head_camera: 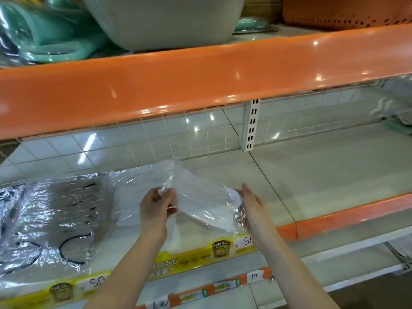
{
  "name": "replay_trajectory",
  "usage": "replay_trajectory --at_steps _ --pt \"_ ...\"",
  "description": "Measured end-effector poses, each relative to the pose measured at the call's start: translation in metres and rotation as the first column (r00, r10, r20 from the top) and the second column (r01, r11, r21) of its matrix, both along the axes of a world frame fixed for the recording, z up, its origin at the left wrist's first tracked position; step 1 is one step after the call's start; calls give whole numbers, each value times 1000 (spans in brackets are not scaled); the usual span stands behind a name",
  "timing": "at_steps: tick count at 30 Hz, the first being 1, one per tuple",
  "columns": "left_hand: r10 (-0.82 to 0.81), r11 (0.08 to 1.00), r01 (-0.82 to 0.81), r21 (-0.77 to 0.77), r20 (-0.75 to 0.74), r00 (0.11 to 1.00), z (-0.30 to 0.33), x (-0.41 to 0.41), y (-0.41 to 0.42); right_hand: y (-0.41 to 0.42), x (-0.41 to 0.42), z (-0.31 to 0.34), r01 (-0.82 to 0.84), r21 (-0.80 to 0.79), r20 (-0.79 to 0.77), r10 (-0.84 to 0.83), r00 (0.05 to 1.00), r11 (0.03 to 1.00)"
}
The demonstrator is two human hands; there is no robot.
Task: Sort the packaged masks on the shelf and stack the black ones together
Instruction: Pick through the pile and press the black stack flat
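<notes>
Both hands hold one clear-wrapped pack of white masks (pixel 200 201) just above the shelf (pixel 323 175). The left hand (pixel 155 206) has its fingers curled round the pack's left edge, the thumb pinching the plastic near the top. The right hand (pixel 253 208) takes the pack's right end, its fingers lying along the far side and the crumpled wrapper bunched against its palm; how tightly it closes I cannot tell for sure, though the wrapper is plainly caught in it. The pack is tilted, its left part higher and its right end dipping toward the front lip. Under and just left of it lies another pack of white masks (pixel 127 206), flat on the shelf. Further left, touching that one, sit the packs of black masks (pixel 51 221), laid overlapping in shiny wrappers with dark ear loops showing through. A yellow price strip (pixel 196 257) runs along the shelf's front edge. On the upper shelf stand a grey tub (pixel 165 21) and an orange basket (pixel 347 12).
</notes>
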State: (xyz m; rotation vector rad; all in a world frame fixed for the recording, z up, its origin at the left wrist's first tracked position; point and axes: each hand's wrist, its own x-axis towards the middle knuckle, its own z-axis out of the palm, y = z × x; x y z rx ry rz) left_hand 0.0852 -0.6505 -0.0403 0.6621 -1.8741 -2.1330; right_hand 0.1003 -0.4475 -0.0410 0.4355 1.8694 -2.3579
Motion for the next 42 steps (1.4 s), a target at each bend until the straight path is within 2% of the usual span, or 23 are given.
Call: replay_trajectory --at_steps 2,6,11,13,15,18,19,22,24,26,27,28,29,30,31,32,35,38,39,42 --pt "83 995 -85 -53 -47 995 2 10 -11 -8 -5 1 -33 -30 8 33 999 999" --pt "172 973 -183 -143 -83 982 -1 27 -31 -29 -12 5 -172 248 -104 203 974 953" --pt "293 896 -294 -334 -56 955 -10 44 -65 -68 -29 -1 -85 479 -156 180 971 874" --pt "313 884 -310 -349 -50 949 -13 48 -75 -82 -31 -2 -42 637 -227 239 944 770" --pt "342 885 -332 -327 -30 939 -12 49 -78 -95 -27 -2 33 780 -315 347 884 625" --pt "352 910 -342 -234 1 936 -14 49 -80 -118 -12 -8 154 876 -395 495 774 457" --pt "348 919 -337 -206 16 938 -16 49 -81 -124 -7 -11 150 910 -358 551 754 386" --pt "331 935 -321 -150 51 942 -29 47 -87 -137 5 -21 5 991 -95 683 724 133" --pt "308 933 -284 -221 79 948 -31 48 -89 -140 5 -25 23 999 -48 692 720 45" --pt "283 902 -247 -355 53 958 -27 50 -85 -141 3 -29 36 999 -35 686 727 12" --pt "281 864 -245 -439 17 959 -23 53 -82 -142 3 -31 28 1000 -26 689 724 9" --pt "294 775 -261 -576 -38 955 -21 55 -80 -143 2 -33 18 1000 -17 693 721 6" --pt "286 613 -263 -745 -101 953 -19 56 -78 -144 0 -36 13 1000 -13 699 715 6" --pt "232 414 -244 -877 -157 960 -21 57 -79 -144 -1 -38 17 1000 -17 702 712 8" --pt "140 244 -225 -943 -195 971 -22 57 -79 -144 -2 -38 31 999 -32 703 710 15" --pt "37 139 -197 -971 -194 980 -27 56 -83 -145 -2 -38 54 998 -58 706 706 28" --pt "-166 44 42 -998 34 986 -31 53 -85 -145 -2 -38 95 995 -84 694 715 23" --pt "-160 -59 312 -948 317 935 -41 46 -88 -145 -2 -42 63 998 -51 644 763 5" --pt "-142 -72 370 -926 377 915 -43 44 -89 -145 -3 -44 51 999 -40 619 784 0" --pt "-130 -119 390 -913 403 906 -47 40 -93 -143 -6 -45 4 1000 -7 562 827 7"
